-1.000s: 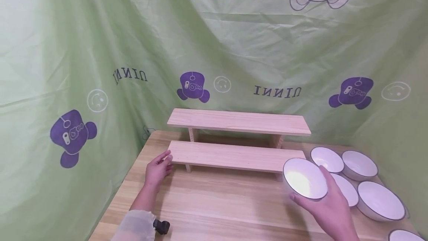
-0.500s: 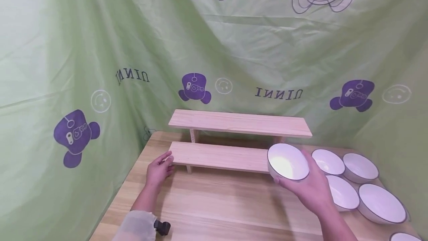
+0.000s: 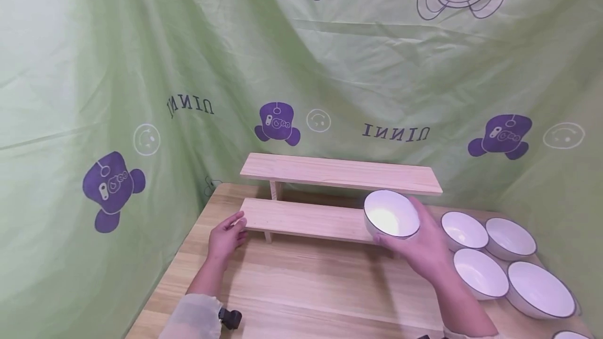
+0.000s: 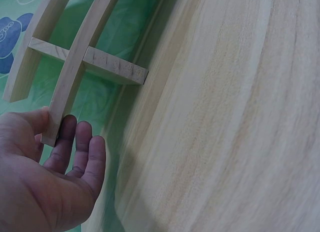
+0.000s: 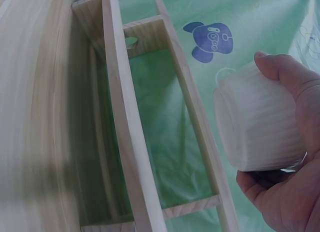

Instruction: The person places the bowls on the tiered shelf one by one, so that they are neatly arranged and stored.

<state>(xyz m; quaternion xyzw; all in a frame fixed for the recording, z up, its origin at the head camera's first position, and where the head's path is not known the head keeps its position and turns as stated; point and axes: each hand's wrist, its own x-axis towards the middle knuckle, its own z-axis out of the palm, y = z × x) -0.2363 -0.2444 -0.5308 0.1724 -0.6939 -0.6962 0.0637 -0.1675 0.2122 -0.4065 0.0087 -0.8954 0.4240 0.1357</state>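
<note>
A two-tier wooden shelf stands on the table, with a lower board (image 3: 306, 219) in front of a higher upper board (image 3: 339, 173). My left hand (image 3: 225, 239) pinches the left end of the lower board; in the left wrist view, the thumb lies on one face and the fingers (image 4: 65, 142) on the other. A white bowl with a dark rim (image 3: 391, 214) is gripped by my right hand (image 3: 426, 247), over the right part of the lower board. Its ribbed outer wall (image 5: 265, 122) shows in the right wrist view, held off the shelf between thumb and fingers.
Several more white bowls (image 3: 481, 273) sit at the table's right side, one (image 3: 569, 335) cut off by the frame's bottom edge. A green printed curtain (image 3: 330, 67) hangs behind and beside the wooden table (image 3: 301, 286).
My right hand has carried the bowl left and slightly up, from near the shelf's right end to over the lower board. The left hand has kept its place on the board.
</note>
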